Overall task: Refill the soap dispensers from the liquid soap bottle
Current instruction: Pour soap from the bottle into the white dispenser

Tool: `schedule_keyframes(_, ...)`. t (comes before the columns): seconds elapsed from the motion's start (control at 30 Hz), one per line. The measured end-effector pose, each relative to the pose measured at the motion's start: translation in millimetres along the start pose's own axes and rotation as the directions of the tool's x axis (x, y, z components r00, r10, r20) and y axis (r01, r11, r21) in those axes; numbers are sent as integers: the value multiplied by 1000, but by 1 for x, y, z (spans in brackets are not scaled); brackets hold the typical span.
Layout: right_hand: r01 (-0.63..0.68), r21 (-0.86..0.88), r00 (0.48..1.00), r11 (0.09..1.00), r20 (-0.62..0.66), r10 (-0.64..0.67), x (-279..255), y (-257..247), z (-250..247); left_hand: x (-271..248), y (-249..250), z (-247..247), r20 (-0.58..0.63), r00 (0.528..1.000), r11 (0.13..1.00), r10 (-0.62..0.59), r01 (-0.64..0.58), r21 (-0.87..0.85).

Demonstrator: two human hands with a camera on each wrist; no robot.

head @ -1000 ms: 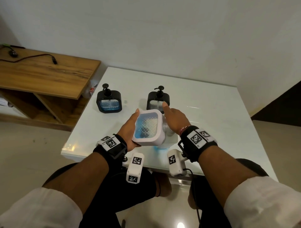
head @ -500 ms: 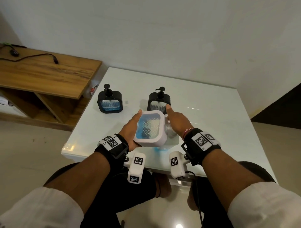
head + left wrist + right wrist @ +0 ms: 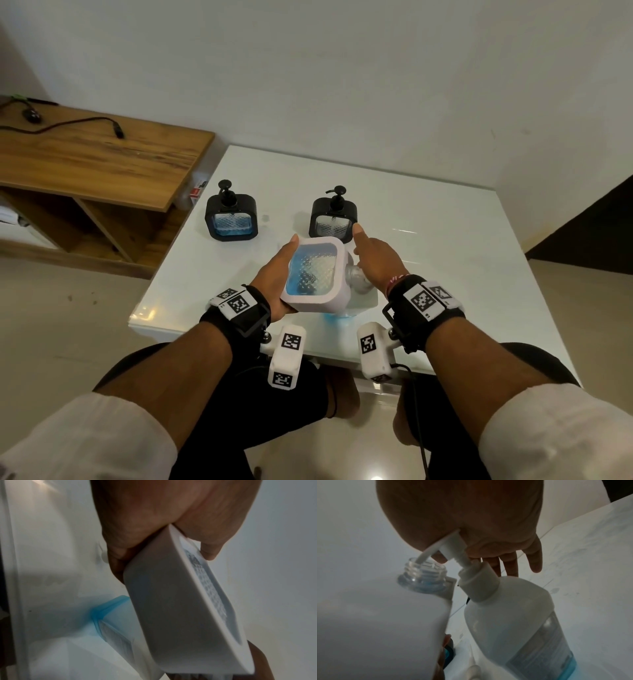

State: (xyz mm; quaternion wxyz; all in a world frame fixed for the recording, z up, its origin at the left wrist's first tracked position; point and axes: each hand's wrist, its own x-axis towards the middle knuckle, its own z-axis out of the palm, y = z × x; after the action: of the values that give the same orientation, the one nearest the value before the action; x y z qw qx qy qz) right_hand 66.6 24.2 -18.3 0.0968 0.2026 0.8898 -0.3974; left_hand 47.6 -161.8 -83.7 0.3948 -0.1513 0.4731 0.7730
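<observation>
My left hand [image 3: 275, 275] grips a white square soap dispenser [image 3: 313, 274], tilted with its clear window up. In the left wrist view the thumb and fingers of that hand [image 3: 154, 513] curl round the dispenser's [image 3: 180, 608] edge. Its open clear threaded neck [image 3: 422, 574] points right. The liquid soap bottle [image 3: 513, 615], white with blue soap low inside, stands on the table. My right hand [image 3: 471, 513] rests its palm on the bottle's pump head [image 3: 452, 547], fingers straight. The pump's spout reaches into the neck. In the head view my right hand [image 3: 375, 258] hides most of the bottle [image 3: 363, 303].
Two black square dispensers stand at the back of the white table [image 3: 445, 274]: the left one [image 3: 231, 216] holds blue soap, the right one [image 3: 334, 216] looks nearly clear. A wooden shelf unit [image 3: 96, 157] with a cable stands to the left.
My right hand has sunk slightly onto the pump. My left hand keeps the white dispenser tilted in about the same place.
</observation>
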Motion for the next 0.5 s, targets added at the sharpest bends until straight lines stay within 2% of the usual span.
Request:
schedule_keyframes(0.23,-20,-96,998,995,-67,13,-1,7,3,1,-1,4,27,1000,1000,-9,8,9)
schedule_keyframes(0.5,10,8,996,1000,-89,-9,-2,8,4,1,-1,2,21,1000,1000,3,-3,-8)
